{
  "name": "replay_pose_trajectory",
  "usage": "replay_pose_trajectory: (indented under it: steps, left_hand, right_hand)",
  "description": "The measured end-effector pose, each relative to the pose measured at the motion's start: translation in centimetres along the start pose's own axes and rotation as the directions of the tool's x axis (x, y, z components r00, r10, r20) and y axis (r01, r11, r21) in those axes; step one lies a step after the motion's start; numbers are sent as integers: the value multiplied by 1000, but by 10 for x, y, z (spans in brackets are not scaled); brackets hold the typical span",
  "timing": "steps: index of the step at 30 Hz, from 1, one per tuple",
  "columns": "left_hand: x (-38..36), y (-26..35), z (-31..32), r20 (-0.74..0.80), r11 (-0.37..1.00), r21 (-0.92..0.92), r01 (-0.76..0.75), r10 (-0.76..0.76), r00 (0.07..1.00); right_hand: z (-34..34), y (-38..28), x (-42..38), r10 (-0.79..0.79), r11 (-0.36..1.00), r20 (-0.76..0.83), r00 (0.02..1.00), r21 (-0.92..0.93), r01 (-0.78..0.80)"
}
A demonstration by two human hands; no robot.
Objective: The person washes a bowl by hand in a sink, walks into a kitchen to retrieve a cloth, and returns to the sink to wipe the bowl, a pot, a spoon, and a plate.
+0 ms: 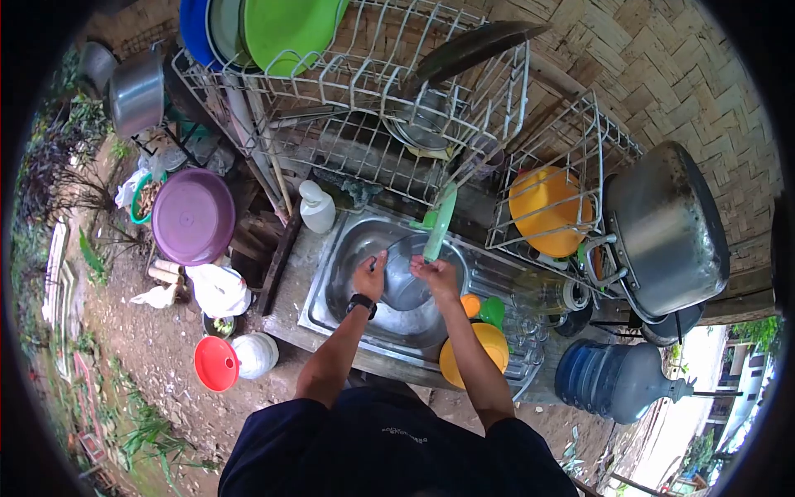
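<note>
A round, see-through or shiny dish [402, 277] is held over the metal sink [331, 319]. My left hand [369, 277], with a black watch at the wrist, grips its left edge. On its right side my right hand [434, 275] has its fingers closed at the rim, just below a pale green tap or hose end [441, 222]. The dish's exact shape is hard to make out. A white bottle [316, 207] stands at the sink's back left corner.
Wire racks [364, 108] with dishes hang behind the sink. An orange cup [470, 306], a green cup [493, 311], a yellow bowl [474, 356] and glasses [523, 335] sit on the right drainboard. A large pot [667, 232] and a blue water jug [609, 381] are farther right.
</note>
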State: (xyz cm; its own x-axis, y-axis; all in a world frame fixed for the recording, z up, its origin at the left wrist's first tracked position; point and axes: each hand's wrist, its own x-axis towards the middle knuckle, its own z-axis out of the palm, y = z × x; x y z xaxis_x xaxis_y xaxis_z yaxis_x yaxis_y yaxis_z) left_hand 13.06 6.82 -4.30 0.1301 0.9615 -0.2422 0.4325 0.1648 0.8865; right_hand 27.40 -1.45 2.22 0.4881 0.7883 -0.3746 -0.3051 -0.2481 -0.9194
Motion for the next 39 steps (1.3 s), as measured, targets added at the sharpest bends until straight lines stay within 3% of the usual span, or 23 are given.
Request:
replay_pose_trajectory:
  steps: [1, 3, 4, 7, 9, 12, 13, 16, 18, 19, 20, 21, 22, 24, 25, 28, 29, 31, 32, 33, 34, 36, 39]
  left_hand:
    - [2, 6, 5, 8, 1000, 2, -20, 20, 1000]
    - [2, 9, 18, -83, 990, -22, -137, 134, 987]
    - [4, 7, 22, -54, 991, -21, -129, 128, 990]
    - [1, 17, 25, 28, 987, -39, -158, 159, 987]
    - [-13, 29, 23, 78, 965, -82, -249, 255, 964]
    - [-39, 26, 23, 167, 817, -43, -576, 574, 802]
    - [-46, 21, 21, 212, 793, -29, -608, 599, 772]
    - [-66, 14, 15, 319, 725, -27, -688, 659, 681]
    - [-79, 20, 7, 342, 691, -65, -720, 693, 635]
    - [-79, 16, 6, 423, 653, -127, -746, 716, 555]
    - [-83, 13, 7, 439, 731, -151, -666, 653, 617]
    - [-88, 15, 7, 459, 799, -172, -576, 583, 671]
    - [-92, 15, 8, 482, 857, -192, -477, 506, 715]
    - [-84, 0, 15, 506, 873, -79, -481, 451, 735]
    - [-77, -12, 23, 517, 874, -26, -485, 427, 742]
    - [-54, -55, 52, 441, 721, -6, -693, 624, 645]
    - [-55, -58, 56, 414, 757, 109, -644, 554, 722]
    - [-49, -51, 70, 162, 921, 66, -384, 370, 915]
    - [-47, -48, 75, 41, 970, 16, -243, 242, 969]
    - [-40, -55, 82, 3, 972, -18, -233, 233, 973]
    - [-27, -76, 95, 129, 985, -140, -102, 120, 984]
    - [-4, -97, 108, 404, 926, -320, 201, -59, 913]
    - [-3, -75, 103, 314, 992, -129, 4, 37, 949]
  right_hand:
    - [-4, -3, 5, 36, 993, -5, 999, -111, -37]
    - [-12, -10, 9, 52, 992, 44, 998, -122, -46]
    - [-14, -12, 11, 58, 991, 72, 996, -127, -49]
    - [-19, 2, 16, 34, 984, -50, 998, -174, -42]
    - [-18, 6, 17, -36, 925, -211, 977, -378, -47]
    - [-11, 17, 11, -191, 795, -394, 899, -600, -93]
    - [-9, 21, 10, -253, 746, -438, 863, -656, -114]
    - [-23, 35, 13, -6, 825, -475, 880, -500, -265]
    - [-54, 83, 27, 104, 919, -441, 892, -301, -256]
    - [-58, 78, 20, 93, 920, -434, 896, -308, -244]
    - [-60, 74, 12, 81, 920, -425, 901, -317, -232]
    - [-68, 102, 17, -137, 937, -466, 874, -348, -39]
    - [-58, 79, 4, -233, 878, -465, 854, -479, -21]
    - [-36, 23, -32, -419, 708, -427, 801, -706, -6]
    - [-26, 8, -42, -436, 707, -447, 781, -707, -10]
    - [-17, -16, -59, -519, 686, -472, 713, -727, 18]
    - [-18, -19, -63, -561, 670, -455, 692, -741, 56]
    - [-21, -20, -66, -598, 659, -440, 670, -745, 99]
    - [-24, -20, -69, -593, 668, -445, 671, -737, 101]
    - [-27, -20, -70, -589, 676, -449, 671, -729, 106]
    - [-30, -16, -72, -591, 671, -448, 671, -734, 101]
    - [-35, -6, -77, -595, 661, -443, 670, -745, 94]
    - [-42, -1, -90, -561, 726, -513, 650, -682, 89]
